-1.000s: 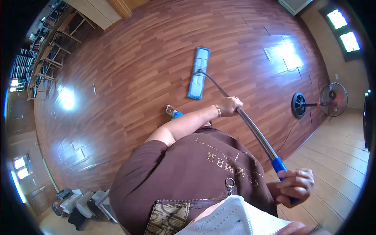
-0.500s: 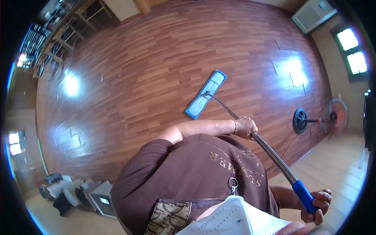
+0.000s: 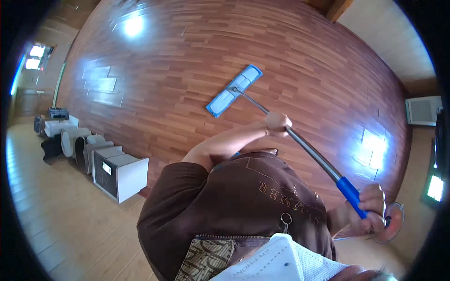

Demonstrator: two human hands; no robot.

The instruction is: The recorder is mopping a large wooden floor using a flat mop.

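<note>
A flat mop lies with its light-blue, blue-fringed head (image 3: pixel 224 100) on the wooden floor, tilted across the upper middle. From the head a metal pole (image 3: pixel 315 154) slants back to the lower right and ends in a blue grip (image 3: pixel 349 193). My left hand (image 3: pixel 277 123) is closed around the pole partway along, with the arm stretched across my front. My right hand (image 3: pixel 373 209) wraps the blue grip near its end; it is slightly blurred.
At the left by the wall stand a white cabinet with a dark front (image 3: pixel 133 173) and several round bins or appliances (image 3: pixel 74 140). A fan (image 3: pixel 396 224) is partly behind my right hand. A white box-like unit (image 3: pixel 423 110) sits at the far right.
My view has turned left: the cabinet row has shifted up, the white unit down the right side. The mop head sits farther up and left in view; both hands keep their hold.
</note>
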